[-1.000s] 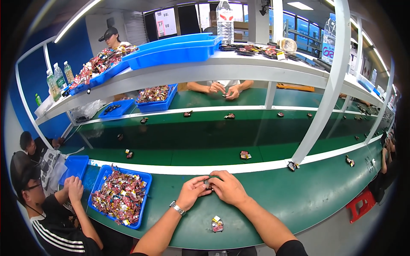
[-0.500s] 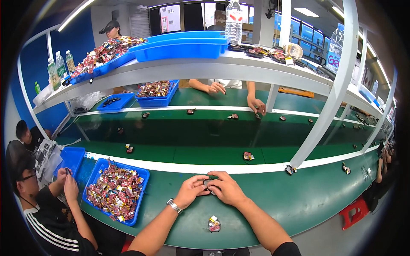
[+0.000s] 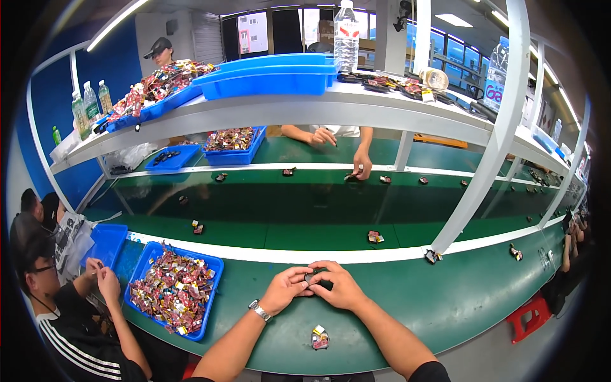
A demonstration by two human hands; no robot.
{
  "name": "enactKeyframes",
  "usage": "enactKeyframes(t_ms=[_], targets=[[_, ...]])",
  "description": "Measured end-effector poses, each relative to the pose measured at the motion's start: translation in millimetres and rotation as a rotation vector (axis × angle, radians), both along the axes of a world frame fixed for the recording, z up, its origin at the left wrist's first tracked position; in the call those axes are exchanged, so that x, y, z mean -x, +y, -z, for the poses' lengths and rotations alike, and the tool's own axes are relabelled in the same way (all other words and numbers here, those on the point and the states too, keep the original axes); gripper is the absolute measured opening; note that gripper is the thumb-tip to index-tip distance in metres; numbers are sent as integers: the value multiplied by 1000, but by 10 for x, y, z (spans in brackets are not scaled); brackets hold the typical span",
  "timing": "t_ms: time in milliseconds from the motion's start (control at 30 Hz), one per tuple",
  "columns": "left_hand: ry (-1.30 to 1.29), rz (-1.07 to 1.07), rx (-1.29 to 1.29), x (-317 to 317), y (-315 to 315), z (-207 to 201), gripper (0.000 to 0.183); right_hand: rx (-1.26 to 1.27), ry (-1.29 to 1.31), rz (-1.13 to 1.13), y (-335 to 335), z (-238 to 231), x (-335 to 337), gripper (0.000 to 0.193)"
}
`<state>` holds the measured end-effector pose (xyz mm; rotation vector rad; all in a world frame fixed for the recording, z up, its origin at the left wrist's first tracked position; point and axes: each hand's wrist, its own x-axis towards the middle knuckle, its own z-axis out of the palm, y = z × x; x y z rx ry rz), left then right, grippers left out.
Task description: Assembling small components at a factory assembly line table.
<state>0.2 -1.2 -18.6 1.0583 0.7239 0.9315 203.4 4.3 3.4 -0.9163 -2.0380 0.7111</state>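
Co-worker's hand (image 3: 363,165) shifted left onto another small piece (image 3: 350,177). Left hand (image 3: 286,290), right hand (image 3: 341,286): grips closed on dark part (image 3: 310,278) between them, over table (image 3: 414,280). Likely fingertip work; next probably needs steady pinch.

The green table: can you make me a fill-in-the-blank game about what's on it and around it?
1. The left hand and right hand hold a small part above a table coloured ____.
2. A silver watch is on the ____ wrist.
3. The tray heaped with parts is coloured ____.
4. The stool is coloured ____.

Missing words: green; left; blue; red.
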Motion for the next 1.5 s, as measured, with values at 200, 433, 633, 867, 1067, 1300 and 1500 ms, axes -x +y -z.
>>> enactKeyframes(t_ms=[200,433,633,867,1067,1300,1500], targets=[[2,-53,2,-22,-21,-37,34,-38,36,77,-41,50,67,12],[-35,-53,9,-28,-25,-36,31,-59,54,143,-72,67,109,13],[8,-82,-33,-41,-21,-19,29,-57,85,88,-29,70,69,12],[-39,-85,-26,-42,-13,22,28,-54,99,183,-46,145,136,12],[-37,-63,-11,-19,-7,43,27,-8,129,140,-50,146,140,12],[-36,-72,-6,-30,-10,44,28,12,95,149,-63,184,154,15],[-36,-105,-40,-6,-2,91,27,-61,146,138,-108,97,242,15]])
